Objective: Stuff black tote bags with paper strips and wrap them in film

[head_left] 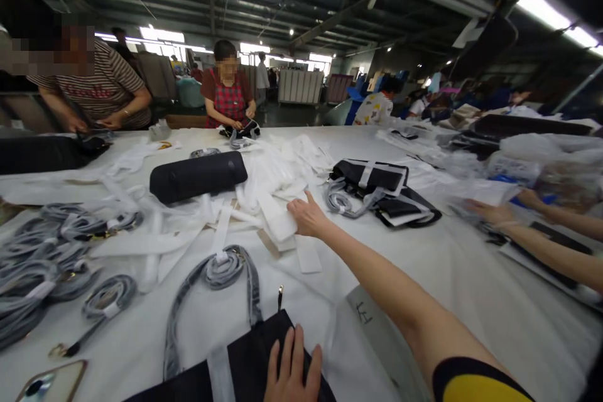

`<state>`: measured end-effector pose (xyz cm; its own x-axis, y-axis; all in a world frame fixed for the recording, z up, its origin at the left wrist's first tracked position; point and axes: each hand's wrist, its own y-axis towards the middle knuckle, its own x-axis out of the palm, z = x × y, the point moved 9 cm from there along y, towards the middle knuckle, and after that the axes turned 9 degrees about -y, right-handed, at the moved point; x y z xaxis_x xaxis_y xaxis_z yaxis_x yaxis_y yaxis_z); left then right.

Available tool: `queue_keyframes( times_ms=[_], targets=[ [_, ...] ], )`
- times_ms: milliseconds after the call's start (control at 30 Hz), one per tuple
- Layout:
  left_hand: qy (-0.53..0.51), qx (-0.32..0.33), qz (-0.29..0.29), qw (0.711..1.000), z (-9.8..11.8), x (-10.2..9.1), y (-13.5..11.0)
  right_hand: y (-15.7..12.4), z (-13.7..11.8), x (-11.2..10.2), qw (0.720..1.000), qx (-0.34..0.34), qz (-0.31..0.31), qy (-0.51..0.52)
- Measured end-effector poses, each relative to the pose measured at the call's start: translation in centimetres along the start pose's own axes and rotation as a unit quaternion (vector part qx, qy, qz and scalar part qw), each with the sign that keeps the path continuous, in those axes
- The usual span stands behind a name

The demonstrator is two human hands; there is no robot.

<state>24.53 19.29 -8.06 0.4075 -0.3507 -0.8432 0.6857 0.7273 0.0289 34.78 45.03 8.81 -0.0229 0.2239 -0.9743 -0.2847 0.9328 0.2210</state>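
Observation:
My right hand (306, 217) reaches far forward over the white table (471, 301) and rests, fingers out, on a pile of white fabric strips (277, 201); it looks to be pinching one folded strip. My left hand (292, 370) lies flat, fingers spread, on a black bag (240, 364) at the near edge. A grey strap with a coiled bundle (221, 270) runs from that bag toward the strips.
A black cylindrical bag (198, 177) lies beyond the strips. Black bags with white wrapping (386, 191) sit to the right. Several coiled grey straps (51, 251) fill the left. A phone (47, 383) lies bottom left. Another person's arms (541, 232) work at right; two people stand at the far edge.

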Motion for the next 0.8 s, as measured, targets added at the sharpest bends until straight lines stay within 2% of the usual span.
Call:
queue_keyframes(
  times_ms=[100,167,233,367,433,533,633,700,800],
  targets=[
    [-0.038,0.012,-0.047,0.998,1.3,-1.6,-0.4,-4.3,-1.8,-4.3,0.998,0.062,0.018,0.006],
    [-0.040,0.002,-0.032,0.999,2.1,-3.3,-0.7,-8.5,-2.9,-6.5,0.992,0.117,0.024,0.037],
    [-0.031,-0.004,-0.010,0.999,2.8,-4.6,-0.9,-13.5,-3.7,-7.1,0.976,0.182,0.016,0.122],
    [-0.010,0.016,-0.014,1.000,3.3,-4.9,-1.2,-23.2,-4.8,-4.6,0.918,0.290,0.008,0.272],
    [-0.009,0.036,-0.037,0.999,2.9,-4.6,-1.3,-27.1,-5.4,-2.6,0.889,0.322,0.017,0.325],
    [-0.023,0.069,-0.100,0.992,2.2,-4.5,-1.4,-31.8,-6.6,0.5,0.863,0.352,-0.013,0.362],
    [-0.015,0.088,-0.158,0.983,2.2,-5.0,-1.3,-35.9,-7.4,2.2,0.845,0.383,-0.054,0.369],
    [0.021,0.098,-0.155,0.983,2.9,-6.1,-1.0,-37.6,-7.6,2.2,0.841,0.377,-0.075,0.381],
    [0.092,0.142,-0.127,0.977,5.0,-7.8,-0.7,-38.8,-7.5,1.6,0.839,0.344,-0.102,0.408]
  ],
)
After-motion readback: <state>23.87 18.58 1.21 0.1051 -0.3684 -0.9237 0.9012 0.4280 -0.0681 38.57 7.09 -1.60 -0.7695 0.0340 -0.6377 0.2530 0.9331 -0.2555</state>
